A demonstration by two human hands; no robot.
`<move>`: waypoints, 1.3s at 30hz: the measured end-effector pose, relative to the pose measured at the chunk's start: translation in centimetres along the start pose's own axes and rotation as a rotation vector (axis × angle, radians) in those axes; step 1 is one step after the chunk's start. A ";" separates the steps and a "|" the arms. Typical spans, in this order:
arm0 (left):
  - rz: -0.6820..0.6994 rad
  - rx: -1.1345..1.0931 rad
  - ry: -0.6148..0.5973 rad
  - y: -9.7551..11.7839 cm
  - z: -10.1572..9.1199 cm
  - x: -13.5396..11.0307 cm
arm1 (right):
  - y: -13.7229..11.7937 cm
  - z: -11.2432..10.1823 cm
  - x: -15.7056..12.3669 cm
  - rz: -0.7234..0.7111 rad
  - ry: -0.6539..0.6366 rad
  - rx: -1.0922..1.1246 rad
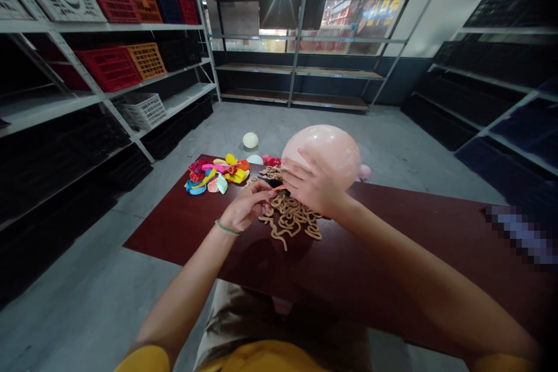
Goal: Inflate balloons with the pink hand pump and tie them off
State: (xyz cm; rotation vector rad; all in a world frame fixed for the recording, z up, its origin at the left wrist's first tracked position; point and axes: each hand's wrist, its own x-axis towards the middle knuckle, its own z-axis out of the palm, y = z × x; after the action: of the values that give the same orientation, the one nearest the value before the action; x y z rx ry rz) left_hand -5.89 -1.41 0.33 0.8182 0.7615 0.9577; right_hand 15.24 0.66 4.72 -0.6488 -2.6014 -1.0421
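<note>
A large inflated pink balloon [333, 151] is above the dark red table. My left hand [247, 206] has its thumb and fingers pinched on the balloon's orange-pink neck, at the balloon's lower left. Against the near side of the balloon lies my right hand [314, 183], fingers stretched out and slightly apart; its thumb is hidden. Under both hands a tangled heap of tan cord-like strands [292, 215] spreads on the table. Something black [274, 182] shows just behind my left fingertips, too covered to name.
Several uninflated colourful balloons [218, 174] lie piled at the left of the table [370, 244]. A pale inflated balloon [250, 140] rests on the floor beyond. A pixelated object [523, 235] is at the right. Shelves with crates [108, 70] stand left; more shelving [300, 70] stands behind.
</note>
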 end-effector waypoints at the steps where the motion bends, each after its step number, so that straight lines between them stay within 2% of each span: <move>1: -0.028 -0.024 -0.035 0.1 0.0 -0.2 | 0.1 0.0 0.0 0.004 0.003 0.015; 4: -0.116 -0.102 -0.134 0.1 -0.2 -0.5 | 0.1 0.2 0.0 0.001 0.025 0.052; 7: -0.127 -0.178 -0.148 -0.2 -0.2 -0.4 | -0.1 0.4 0.1 -0.007 0.041 0.051; 9: -0.110 -0.154 -0.114 -0.5 0.0 -0.1 | -0.2 0.5 0.2 -0.013 0.031 0.045; 13: -0.027 0.034 0.021 -0.9 0.5 0.3 | -0.3 0.4 0.1 -0.026 -0.020 0.032; 16: 0.024 0.093 0.088 -1.0 0.6 0.4 | -0.2 0.5 -0.1 -0.030 -0.011 0.084; 20: 0.044 0.121 0.113 -1.0 0.0 0.6 | -0.1 0.7 -0.2 0.003 -0.006 0.175; 25: 0.026 0.306 0.052 -1.2 -1.1 0.9 | 0.4 0.3 -0.3 -0.033 -0.057 0.056; 29: 0.117 0.440 0.069 -0.8 -1.0 0.7 | 0.5 0.7 -0.3 -0.016 -0.026 0.101; 34: 0.240 0.370 0.171 -0.8 -0.3 0.7 | 0.4 1.0 0.5 0.004 0.010 0.167; 39: 0.284 0.286 0.272 -1.6 -1.4 1.7 | 1.2 0.4 -0.6 0.054 -0.014 0.267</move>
State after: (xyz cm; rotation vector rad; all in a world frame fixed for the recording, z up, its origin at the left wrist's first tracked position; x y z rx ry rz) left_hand -5.82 -0.03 -2.06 1.0779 1.0527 1.2484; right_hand 16.34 1.56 4.87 -0.6572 -2.6532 -0.6593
